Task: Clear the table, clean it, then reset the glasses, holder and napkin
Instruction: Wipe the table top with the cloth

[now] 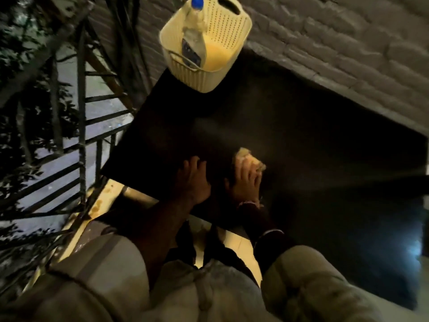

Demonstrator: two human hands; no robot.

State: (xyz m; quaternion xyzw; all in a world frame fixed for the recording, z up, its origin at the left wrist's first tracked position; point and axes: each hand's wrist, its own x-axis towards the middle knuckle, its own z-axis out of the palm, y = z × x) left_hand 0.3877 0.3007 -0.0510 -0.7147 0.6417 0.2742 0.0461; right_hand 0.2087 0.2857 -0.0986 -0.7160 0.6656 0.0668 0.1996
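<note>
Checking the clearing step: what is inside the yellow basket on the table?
The yellow basket holds a clear spray bottle with a blue top, leaning against its wall. Anything lower down is covered by the bottle and the basket's sides; no glasses or holder show.

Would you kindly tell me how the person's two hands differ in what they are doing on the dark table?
The left hand lies flat with fingers spread, holding nothing; the right hand presses a crumpled yellowish cloth against the dark tabletop. The left hand sits nearer the table's corner by the railing; the right hand is further in. Both rest on the table's near edge.
</note>
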